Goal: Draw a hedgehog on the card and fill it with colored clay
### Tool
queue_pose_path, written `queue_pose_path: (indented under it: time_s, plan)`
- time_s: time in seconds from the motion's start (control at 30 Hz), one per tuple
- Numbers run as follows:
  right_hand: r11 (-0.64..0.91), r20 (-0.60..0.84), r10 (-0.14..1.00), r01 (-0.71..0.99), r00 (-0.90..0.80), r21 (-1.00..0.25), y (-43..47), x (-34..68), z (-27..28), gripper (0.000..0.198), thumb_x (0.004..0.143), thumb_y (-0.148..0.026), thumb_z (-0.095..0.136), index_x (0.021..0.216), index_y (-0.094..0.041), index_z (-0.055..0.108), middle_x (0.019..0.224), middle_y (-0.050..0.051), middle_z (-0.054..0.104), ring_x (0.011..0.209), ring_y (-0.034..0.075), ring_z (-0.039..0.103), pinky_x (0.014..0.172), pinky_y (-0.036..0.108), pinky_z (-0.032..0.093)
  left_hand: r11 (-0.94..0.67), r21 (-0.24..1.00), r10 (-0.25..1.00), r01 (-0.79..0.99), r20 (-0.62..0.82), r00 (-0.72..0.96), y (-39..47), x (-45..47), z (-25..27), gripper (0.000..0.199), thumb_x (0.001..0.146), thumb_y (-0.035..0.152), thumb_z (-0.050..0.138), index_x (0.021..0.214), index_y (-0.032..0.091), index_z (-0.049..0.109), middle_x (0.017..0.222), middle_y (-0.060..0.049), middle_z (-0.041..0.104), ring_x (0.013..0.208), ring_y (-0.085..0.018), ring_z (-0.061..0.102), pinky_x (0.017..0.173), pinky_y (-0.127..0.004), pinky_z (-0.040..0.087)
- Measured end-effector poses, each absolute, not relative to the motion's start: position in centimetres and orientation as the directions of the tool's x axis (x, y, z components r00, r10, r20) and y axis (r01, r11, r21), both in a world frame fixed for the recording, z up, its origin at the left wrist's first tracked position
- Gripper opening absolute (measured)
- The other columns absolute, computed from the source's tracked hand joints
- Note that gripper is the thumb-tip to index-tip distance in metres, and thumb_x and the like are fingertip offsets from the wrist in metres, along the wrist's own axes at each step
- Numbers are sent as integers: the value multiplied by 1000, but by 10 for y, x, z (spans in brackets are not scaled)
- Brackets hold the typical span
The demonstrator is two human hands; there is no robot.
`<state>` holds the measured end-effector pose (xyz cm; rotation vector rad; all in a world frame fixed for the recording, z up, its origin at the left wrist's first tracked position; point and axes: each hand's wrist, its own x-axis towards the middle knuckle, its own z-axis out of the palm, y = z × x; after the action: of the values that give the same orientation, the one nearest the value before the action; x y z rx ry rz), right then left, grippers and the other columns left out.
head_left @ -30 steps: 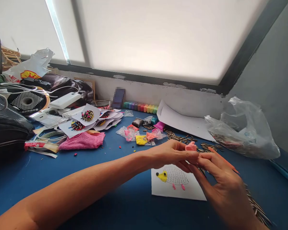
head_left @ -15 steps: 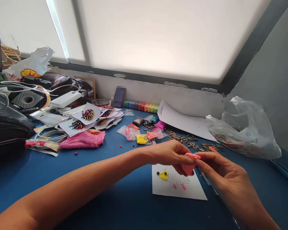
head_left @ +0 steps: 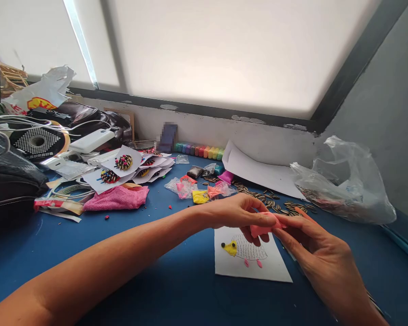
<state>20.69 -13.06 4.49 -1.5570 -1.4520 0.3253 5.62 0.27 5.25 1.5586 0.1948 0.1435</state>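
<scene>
Between my two hands is a soft lump of salmon-pink modelling clay (head_left: 261, 228). My left hand (head_left: 240, 213) grips it with thumb and fingers from the left. From the right, the fingertips of my right hand (head_left: 316, 251) pinch its edge. Just below them lies a white paper card (head_left: 231, 267) with a hedgehog drawing (head_left: 250, 248). Its face is yellow clay (head_left: 230, 248) with black dots, and two small pink feet (head_left: 253, 263) sit under the body. My left fingers cover the upper right of the card.
Sunflower seeds (head_left: 275, 206) and clay packets (head_left: 200, 196) lie behind my hands. A clear plastic bag (head_left: 350, 194) stands right, near white sheets (head_left: 258, 170). Finished hedgehog cards (head_left: 124, 162), a pink cloth (head_left: 117, 198) and a black bag (head_left: 13, 176) crowd the left.
The pink clay has been turned and squeezed into a flatter, wider shape, and both hands have shifted slightly. The card has stayed in place.
</scene>
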Motion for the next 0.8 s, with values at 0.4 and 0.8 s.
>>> queue_pose_path:
  time_s: [0.4,0.8]
  plan:
    - [282,549,833,798,71,-532,-132,211,40,15,87,-34,63,99,-28,71,78,-3,70,62,13,61,60,26,51,145,989,186,-3,-24,982,1,59,46,47,69,55,76,83,12,64,74,-3,66,63,-13,64,68,-29,52]
    - [226,570,820,889,48,-399,-132,210,37,12,89,-31,56,92,-26,67,64,-4,65,48,12,56,57,31,51,192,981,366,-19,-54,929,-9,64,47,48,56,47,86,77,10,65,65,-2,65,59,-12,63,69,-30,51]
